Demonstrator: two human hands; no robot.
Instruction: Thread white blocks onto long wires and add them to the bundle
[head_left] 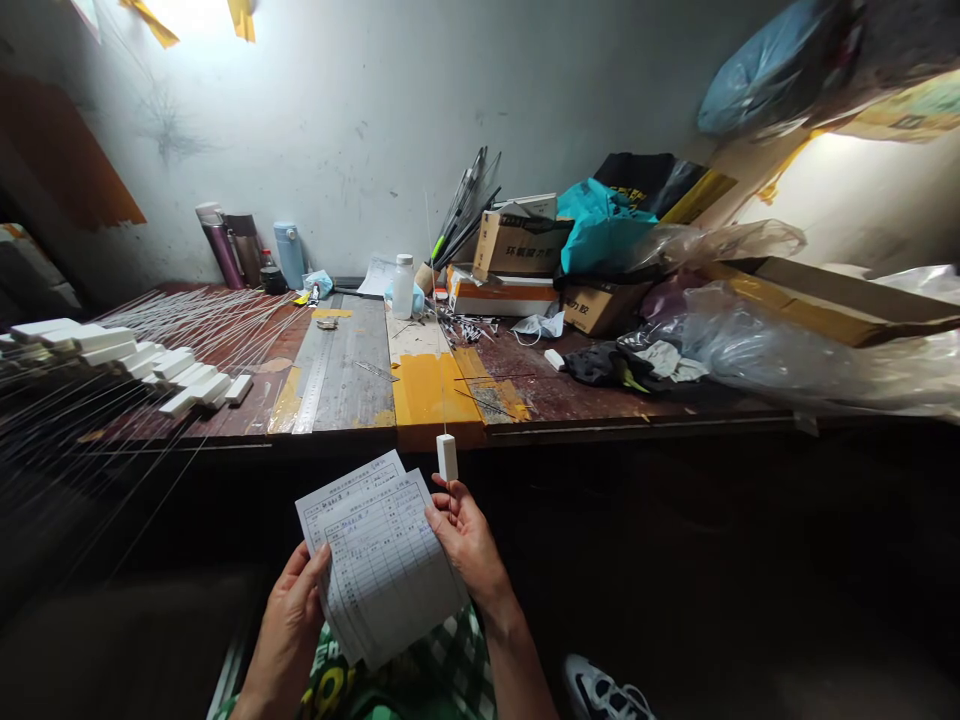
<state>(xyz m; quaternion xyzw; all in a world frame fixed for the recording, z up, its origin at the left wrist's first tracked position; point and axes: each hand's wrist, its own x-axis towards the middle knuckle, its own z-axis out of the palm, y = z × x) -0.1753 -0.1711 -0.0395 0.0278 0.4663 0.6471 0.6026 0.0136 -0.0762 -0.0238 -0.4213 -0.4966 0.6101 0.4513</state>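
Observation:
Two overlapping printed forms (390, 580) with handwriting and table grids are held up in front of my lap. My left hand (289, 615) pinches their left edge between thumb and fingers. At the right edge, my right hand (471, 545) grips the forms with the thumb on top. Just above its fingers stands a small white block (447, 458) with a thin wire running up from it; the right fingers seem to hold this too, though the grip is partly hidden behind the paper.
Many white blocks on long wires (176, 365) lie at the bench's left, some overhanging its front edge. Bottles (289, 250), cardboard boxes (521, 242) and plastic bags (757, 330) crowd the back and right. A steel ruler (311, 385) lies near the middle. A shoe (604, 690) shows below.

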